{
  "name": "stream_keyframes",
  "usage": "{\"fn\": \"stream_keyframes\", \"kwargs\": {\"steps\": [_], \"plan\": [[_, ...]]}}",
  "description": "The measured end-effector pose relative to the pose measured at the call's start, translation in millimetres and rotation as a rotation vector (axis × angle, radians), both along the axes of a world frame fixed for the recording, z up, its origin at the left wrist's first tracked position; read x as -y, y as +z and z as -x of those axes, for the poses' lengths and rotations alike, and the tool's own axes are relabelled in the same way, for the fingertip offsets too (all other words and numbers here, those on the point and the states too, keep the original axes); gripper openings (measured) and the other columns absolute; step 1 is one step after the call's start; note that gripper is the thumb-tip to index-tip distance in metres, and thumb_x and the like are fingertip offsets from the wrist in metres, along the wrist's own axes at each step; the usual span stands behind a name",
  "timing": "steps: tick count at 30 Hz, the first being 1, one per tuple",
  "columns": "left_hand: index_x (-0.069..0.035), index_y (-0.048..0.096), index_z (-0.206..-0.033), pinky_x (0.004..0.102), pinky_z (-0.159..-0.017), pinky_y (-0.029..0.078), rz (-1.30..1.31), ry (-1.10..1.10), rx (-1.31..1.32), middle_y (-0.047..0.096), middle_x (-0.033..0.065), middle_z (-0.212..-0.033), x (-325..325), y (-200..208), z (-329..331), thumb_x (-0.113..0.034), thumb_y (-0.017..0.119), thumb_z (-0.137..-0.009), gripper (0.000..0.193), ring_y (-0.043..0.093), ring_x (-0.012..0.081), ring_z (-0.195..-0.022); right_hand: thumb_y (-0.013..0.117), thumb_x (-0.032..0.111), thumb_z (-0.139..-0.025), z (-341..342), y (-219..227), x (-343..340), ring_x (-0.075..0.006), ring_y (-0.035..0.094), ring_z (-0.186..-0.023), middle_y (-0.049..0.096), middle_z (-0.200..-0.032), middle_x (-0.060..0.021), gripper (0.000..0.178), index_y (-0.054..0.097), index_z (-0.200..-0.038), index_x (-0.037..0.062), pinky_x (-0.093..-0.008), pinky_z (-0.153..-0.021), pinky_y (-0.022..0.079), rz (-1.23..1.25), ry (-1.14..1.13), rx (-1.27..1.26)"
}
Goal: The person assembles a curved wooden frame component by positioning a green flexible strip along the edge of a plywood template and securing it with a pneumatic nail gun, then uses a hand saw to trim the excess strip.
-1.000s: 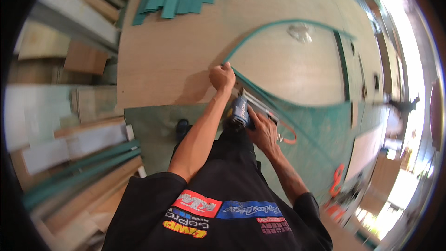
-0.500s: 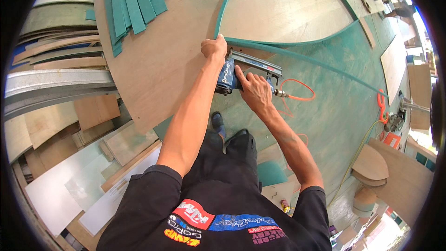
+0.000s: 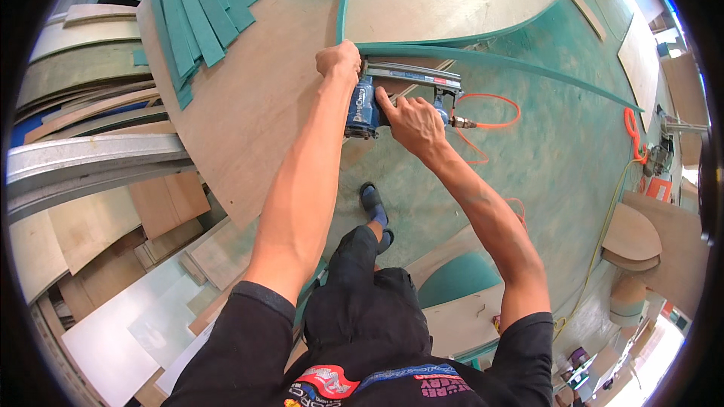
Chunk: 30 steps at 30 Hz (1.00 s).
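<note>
My left hand (image 3: pixel 339 60) is closed around the corner where two green strips meet at the edge of a curved frame. One long green strip (image 3: pixel 513 65) runs from that corner away to the right, its far end out over the floor. Just right of it, my right hand (image 3: pixel 413 119) grips the handle of a blue pneumatic nail gun (image 3: pixel 363 109). Its silver magazine points right, and its nose lies close to my left hand and the strip. An orange air hose (image 3: pixel 498 126) loops from the gun's fitting. My left fingertips are partly hidden.
Several loose green strips (image 3: pixel 197 11) lie fanned on the wooden tabletop (image 3: pixel 279 11) at the upper left. Stacked boards (image 3: pixel 90 68) and a metal beam (image 3: pixel 98 166) stand left. A green-stained floor (image 3: pixel 543 151) spreads right, with cut panels (image 3: pixel 632 232) beyond.
The view has shifted, and my feet are placed differently, with one leg forward. Both hands keep their grips on the strip corner and the nail gun.
</note>
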State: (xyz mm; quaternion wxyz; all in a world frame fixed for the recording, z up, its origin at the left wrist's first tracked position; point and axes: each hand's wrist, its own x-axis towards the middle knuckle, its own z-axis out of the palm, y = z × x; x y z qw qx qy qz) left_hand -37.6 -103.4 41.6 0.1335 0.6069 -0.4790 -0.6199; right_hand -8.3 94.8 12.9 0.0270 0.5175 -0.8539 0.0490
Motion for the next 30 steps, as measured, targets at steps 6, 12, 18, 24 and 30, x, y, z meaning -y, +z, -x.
{"fn": "stream_keyframes", "kwargs": {"steps": [6,12,18,24,30], "plan": [[0.005,0.061,-0.078,0.0267,-0.036,0.034,-0.057,-0.003,-0.026,0.061,0.0107,-0.069,-0.7,-1.0,-2.0,-0.004,0.052,-0.091,0.018,0.051,0.0121,-0.047,0.06,0.013,-0.092,4.0,2.5,-3.6,-0.0286,0.074,-0.074,0.073,-0.082,-0.0112,0.048,0.053,-0.14,0.0118,-0.0368,-0.068,0.058,-0.021,0.014,-0.016],[0.002,0.057,-0.074,0.0287,-0.035,0.033,-0.089,-0.113,-0.1,0.059,0.0103,-0.064,23.5,-11.8,-4.4,-0.002,0.053,-0.09,0.017,0.052,0.0141,-0.043,0.06,0.012,-0.091,-0.3,3.2,-1.2,-0.0289,0.074,-0.073,0.074,-0.084,-0.012,0.049,0.054,-0.14,0.0118,-0.0366,-0.067,0.059,0.004,0.013,-0.029],[-0.002,0.058,-0.081,0.024,-0.036,0.032,-0.069,-0.119,-0.061,0.059,0.0075,-0.072,11.5,-12.5,-2.7,-0.004,0.055,-0.092,0.012,0.048,0.009,-0.047,0.059,0.01,-0.091,1.3,-3.0,-3.3,-0.0298,0.074,-0.071,0.073,-0.083,-0.012,0.053,0.051,-0.143,0.0133,-0.0385,-0.065,0.059,0.018,0.002,-0.021],[-0.001,0.057,-0.077,0.0255,-0.035,0.031,-0.04,-0.073,-0.089,0.059,0.0083,-0.07,6.5,-10.8,-4.3,-0.004,0.055,-0.091,0.014,0.047,0.0093,-0.045,0.059,0.01,-0.09,2.5,5.1,2.2,-0.0302,0.076,-0.074,0.074,-0.082,-0.0129,0.053,0.05,-0.143,0.0137,-0.0393,-0.065,0.06,-0.058,-0.038,0.049],[0.0,0.057,-0.076,0.0259,-0.034,0.03,-0.063,-0.077,-0.097,0.058,0.0084,-0.066,7.4,-10.3,-2.5,-0.003,0.054,-0.09,0.015,0.047,0.0102,-0.045,0.059,0.012,-0.092,2.2,7.1,0.7,-0.0314,0.076,-0.072,0.074,-0.08,-0.0137,0.044,0.053,-0.136,0.0091,-0.039,-0.062,0.06,-0.037,-0.032,0.036]]}}
